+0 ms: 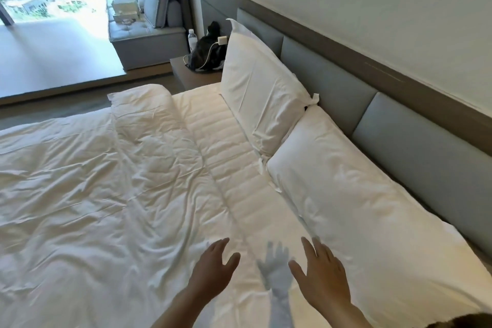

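Observation:
A bed fills the view, with a rumpled white duvet [87, 181] on the left and a bare strip of quilted mattress cover [229, 152] beside it. Two white pillows lie along the grey headboard [332, 82]: the far pillow [261, 93] leans upright and the near pillow [359, 208] lies flat. My left hand [213, 266] hovers with spread fingers over the duvet's near edge. My right hand [319, 271] is held out flat just left of the near pillow, holding nothing. A hand shadow falls on the sheet between them.
A bedside table [194, 74] beyond the bed carries a black bag [205, 53], a white charger with cable [221, 40] and a water bottle [191, 39]. A grey bench [146, 40] with cushions and a tissue box stands by the big window at the back left.

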